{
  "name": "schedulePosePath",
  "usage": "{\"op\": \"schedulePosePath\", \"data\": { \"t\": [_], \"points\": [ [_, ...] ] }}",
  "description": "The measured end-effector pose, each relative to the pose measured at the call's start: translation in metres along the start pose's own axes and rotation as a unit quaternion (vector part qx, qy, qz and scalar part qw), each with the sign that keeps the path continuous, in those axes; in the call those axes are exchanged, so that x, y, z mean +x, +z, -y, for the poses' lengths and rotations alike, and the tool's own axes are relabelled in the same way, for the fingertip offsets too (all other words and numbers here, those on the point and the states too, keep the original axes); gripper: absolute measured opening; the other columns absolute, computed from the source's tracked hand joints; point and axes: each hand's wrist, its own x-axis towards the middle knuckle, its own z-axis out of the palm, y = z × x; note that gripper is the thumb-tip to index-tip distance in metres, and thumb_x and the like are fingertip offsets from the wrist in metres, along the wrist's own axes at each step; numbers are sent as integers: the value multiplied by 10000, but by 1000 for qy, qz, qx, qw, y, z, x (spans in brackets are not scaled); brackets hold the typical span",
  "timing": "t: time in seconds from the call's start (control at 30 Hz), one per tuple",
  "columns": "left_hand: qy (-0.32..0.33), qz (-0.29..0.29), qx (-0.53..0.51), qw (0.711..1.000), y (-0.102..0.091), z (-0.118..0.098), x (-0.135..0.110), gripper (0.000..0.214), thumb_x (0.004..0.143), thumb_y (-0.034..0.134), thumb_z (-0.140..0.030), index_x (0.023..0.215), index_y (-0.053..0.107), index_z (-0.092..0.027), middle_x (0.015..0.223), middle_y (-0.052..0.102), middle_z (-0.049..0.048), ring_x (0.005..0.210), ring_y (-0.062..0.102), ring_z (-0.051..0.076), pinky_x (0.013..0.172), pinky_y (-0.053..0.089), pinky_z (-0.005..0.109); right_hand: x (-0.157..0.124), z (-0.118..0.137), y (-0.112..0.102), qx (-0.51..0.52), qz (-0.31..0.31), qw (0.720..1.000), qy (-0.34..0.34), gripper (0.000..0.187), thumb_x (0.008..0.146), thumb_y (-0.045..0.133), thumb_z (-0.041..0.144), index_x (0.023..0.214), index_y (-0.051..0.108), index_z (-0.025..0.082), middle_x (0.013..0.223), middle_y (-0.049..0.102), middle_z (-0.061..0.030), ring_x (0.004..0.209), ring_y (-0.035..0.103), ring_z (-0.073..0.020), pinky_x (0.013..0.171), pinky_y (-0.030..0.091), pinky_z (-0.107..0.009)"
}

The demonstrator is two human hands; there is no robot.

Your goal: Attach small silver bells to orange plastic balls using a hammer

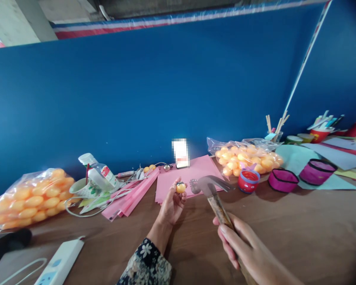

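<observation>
My left hand (171, 205) is raised over the brown table (299, 233), pinching a small orange ball (180, 187) between thumb and fingertips. A dark piece sits on top of the ball. My right hand (245, 247) grips the wooden handle of a claw hammer (211, 192). The hammer's metal head hovers just right of the ball, almost touching it. A pink paper sheet (192, 174) lies on the table behind both.
Clear bags of orange balls lie at the left (29, 198) and back right (246, 156). A water bottle (99, 174), a cup, pink paper strips, a red tub (248, 181), two magenta fabric cups (283, 180), coloured papers and a white power strip (61, 263) surround the hands.
</observation>
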Motion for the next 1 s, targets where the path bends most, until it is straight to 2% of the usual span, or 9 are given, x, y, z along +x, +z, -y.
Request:
{"op": "schedulePosePath", "data": {
  "t": [0.23,0.43,0.67,0.87,1.0],
  "points": [
    [-29,0,9,1000,0,4,-1,333,775,605,-247,1090,571,-146,800,639,50,573,553,69,499,454,147,3,-1,-1,-12,17,1000,-7,332,863,396,517,890,455,191,618,425,51,475,390,-65,429,385,-187],
    [-35,7,50,998,0,9,-2,151,766,626,-249,838,615,-117,736,645,49,638,602,104,574,486,183,12,2,1,-12,21,999,-33,311,871,397,498,877,458,193,601,410,58,482,394,-68,424,386,-180],
    [-30,5,44,999,-3,8,-2,156,751,647,-242,839,609,-119,747,639,40,628,596,92,588,493,177,26,2,2,-15,30,999,-43,309,871,401,495,822,435,192,585,403,66,460,394,-63,407,370,-175],
    [-39,-6,59,997,-3,9,-1,203,776,614,-320,835,591,-127,612,567,4,503,503,57,459,417,141,21,7,1,-7,28,998,-49,309,874,404,489,815,442,188,600,417,61,469,399,-58,421,373,-168],
    [-45,-2,58,997,-1,10,-2,218,777,612,-322,816,594,-109,670,586,25,549,524,71,503,448,170,22,6,5,-23,32,998,-46,321,876,396,494,844,462,181,562,414,67,448,395,-63,414,354,-171]
  ]
}}
